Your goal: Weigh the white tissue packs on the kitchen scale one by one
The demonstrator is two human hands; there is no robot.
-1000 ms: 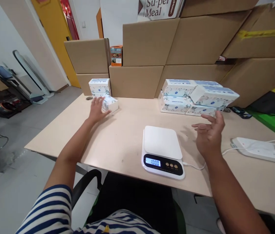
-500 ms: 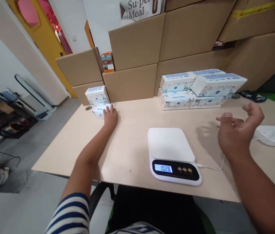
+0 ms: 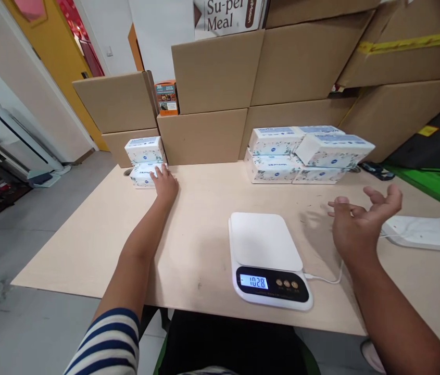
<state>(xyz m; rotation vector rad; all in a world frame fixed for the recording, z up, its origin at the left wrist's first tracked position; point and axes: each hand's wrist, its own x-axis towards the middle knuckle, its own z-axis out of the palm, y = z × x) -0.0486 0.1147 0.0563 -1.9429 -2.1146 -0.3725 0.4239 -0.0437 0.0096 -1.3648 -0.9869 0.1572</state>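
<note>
My left hand (image 3: 165, 184) rests against the right end of a white tissue pack (image 3: 139, 176) on the table, its fingers stretched and spread over the corner. Another tissue pack (image 3: 145, 150) sits on top of or just behind that one; the exact contact is hidden. My right hand (image 3: 362, 224) hovers over the table on the right, palm partly up, fingers apart and holding nothing. Between my arms lies a white digital scale (image 3: 264, 242) with a bare plate. Its lit display (image 3: 254, 282) reads about 1028 with a dash in front; a decimal point is unclear.
Several more tissue packs (image 3: 272, 169) are stacked at the back right. Cardboard boxes (image 3: 204, 136) line the back edge, with a small orange box (image 3: 167, 98) among them. A white power strip (image 3: 426, 233) lies at right, and a cable (image 3: 331, 282) runs from the scale.
The view has shifted slightly. The lower left tissue pack now sits more squarely under or before the other, with my left hand still at its end. My right hand keeps its open pose.
</note>
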